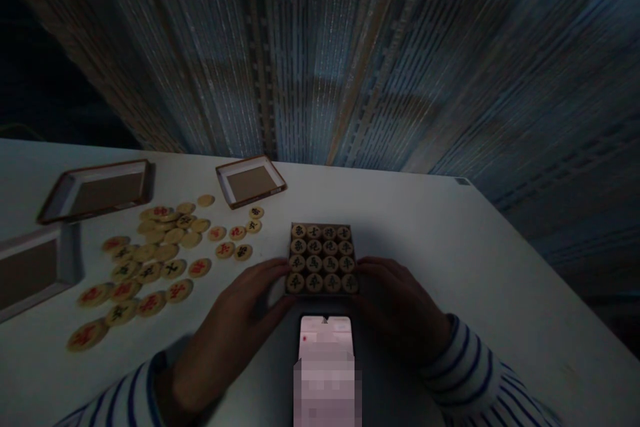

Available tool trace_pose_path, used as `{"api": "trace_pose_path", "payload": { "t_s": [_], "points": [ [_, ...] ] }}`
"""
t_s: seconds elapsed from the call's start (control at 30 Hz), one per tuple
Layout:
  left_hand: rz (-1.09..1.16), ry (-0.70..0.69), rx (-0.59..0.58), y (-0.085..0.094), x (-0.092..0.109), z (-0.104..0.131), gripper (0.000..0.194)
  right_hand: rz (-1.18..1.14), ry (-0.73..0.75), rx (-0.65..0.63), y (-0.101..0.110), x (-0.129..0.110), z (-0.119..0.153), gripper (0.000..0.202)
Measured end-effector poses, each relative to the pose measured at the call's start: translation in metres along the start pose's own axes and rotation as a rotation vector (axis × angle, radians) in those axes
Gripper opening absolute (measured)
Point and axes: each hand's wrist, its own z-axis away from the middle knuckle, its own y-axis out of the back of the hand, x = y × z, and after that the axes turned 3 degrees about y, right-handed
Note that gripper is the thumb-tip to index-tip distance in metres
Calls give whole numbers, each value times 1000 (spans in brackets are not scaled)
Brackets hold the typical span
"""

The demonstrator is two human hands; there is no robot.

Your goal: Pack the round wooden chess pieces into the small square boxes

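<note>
A small square box [356, 292] packed with rows of round Chinese chess pieces [314, 264] rests on the white table. The pieces in it carry dark characters. My left hand [240, 320] grips the box's left side, fingertips along the edge and thumb by the near corner. On the opposite side, my right hand [400, 307] holds the box in the same way, its thumb in shadow. Just below the box a lit phone [326, 340] shows a pinkish screen, partly pixelated.
Many loose chess pieces [150, 272], some with red and some with dark characters, are spread on the left of the white table [425, 233]. Behind them lie a shallow box part [145, 180] and a smaller one [277, 177]. Another box part [70, 260] is cut off at left. A striped curtain [320, 47] hangs behind.
</note>
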Motion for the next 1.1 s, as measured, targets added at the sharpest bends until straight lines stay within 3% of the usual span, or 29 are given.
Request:
{"api": "trace_pose_path", "payload": {
  "t_s": [0.3, 0.57, 0.83, 1.1],
  "points": [
    [-47, -66, 29, 2, 3, -1, 31, -27, -6, -28, -1, 4, 2, 33],
    [-38, -43, 23, 0, 1, -1, 32, -4, -113, 41, -8, 7, -4, 34],
    [-30, -14, 17, 1, 2, -2, 31, -169, -268, 92, -9, 9, -29, 25],
    [-26, 15, -6, -1, 1, -1, 32, -202, -265, 97, -12, 13, -31, 21]
  ]
}}
